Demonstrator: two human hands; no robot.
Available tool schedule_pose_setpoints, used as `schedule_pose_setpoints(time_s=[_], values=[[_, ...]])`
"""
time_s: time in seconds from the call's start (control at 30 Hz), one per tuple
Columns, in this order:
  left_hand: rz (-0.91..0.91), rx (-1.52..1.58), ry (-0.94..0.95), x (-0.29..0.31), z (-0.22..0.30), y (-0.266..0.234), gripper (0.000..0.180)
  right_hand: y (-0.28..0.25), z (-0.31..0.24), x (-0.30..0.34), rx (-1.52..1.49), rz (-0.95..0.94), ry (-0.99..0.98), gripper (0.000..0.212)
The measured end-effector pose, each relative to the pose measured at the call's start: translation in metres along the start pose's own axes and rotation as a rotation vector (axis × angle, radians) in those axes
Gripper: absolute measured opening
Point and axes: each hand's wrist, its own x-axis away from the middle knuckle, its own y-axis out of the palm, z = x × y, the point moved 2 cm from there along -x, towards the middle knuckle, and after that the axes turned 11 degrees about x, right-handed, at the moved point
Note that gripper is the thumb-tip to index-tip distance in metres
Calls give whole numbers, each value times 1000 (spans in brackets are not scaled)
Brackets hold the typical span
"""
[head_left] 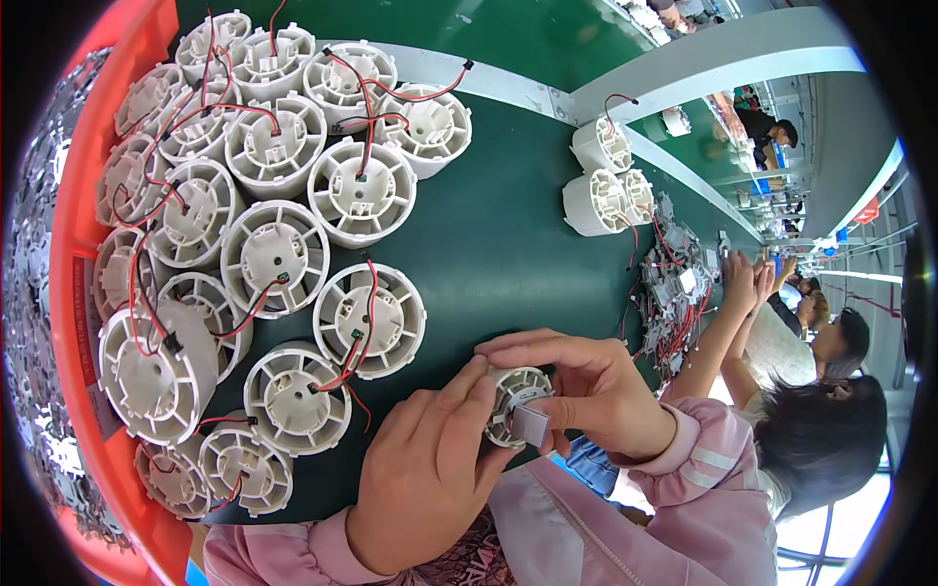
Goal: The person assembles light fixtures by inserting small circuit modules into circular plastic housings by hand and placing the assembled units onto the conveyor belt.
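Near the table's front edge, my left hand (420, 474) is closed round the side of a white round plastic housing (502, 430) with ribs inside its rim. A small flat grey square piece (531, 427) sits at the housing's open face, pinched by my right hand (611, 396). My right fingers also reach over the housing's far side, and part of its rim is hidden by both hands. Just left of my hands stands another white housing (369, 320) with red and black wires coming from its centre.
Many similar wired housings (276, 259) crowd the left of the green table (489, 278). Beyond them a red bin (83, 293) holds grey metal pieces (39, 391). To the right lie a pile of wired parts (674, 293) and a co-worker's hands (747, 283).
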Motion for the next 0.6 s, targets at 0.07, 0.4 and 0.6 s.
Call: schedule_pose_setpoints(time_s=[0.07, 0.4, 0.6], values=[[3, 2, 2, 0, -2, 1, 62, 0, 2, 0, -1, 7, -10, 39], [-5, 29, -10, -4, -2, -1, 53, 3, 12, -1, -31, 15, -133, 41], [-13, 103, -112, -2, 8, -14, 38, 15, 14, 8, 277, 125, -296, 60]])
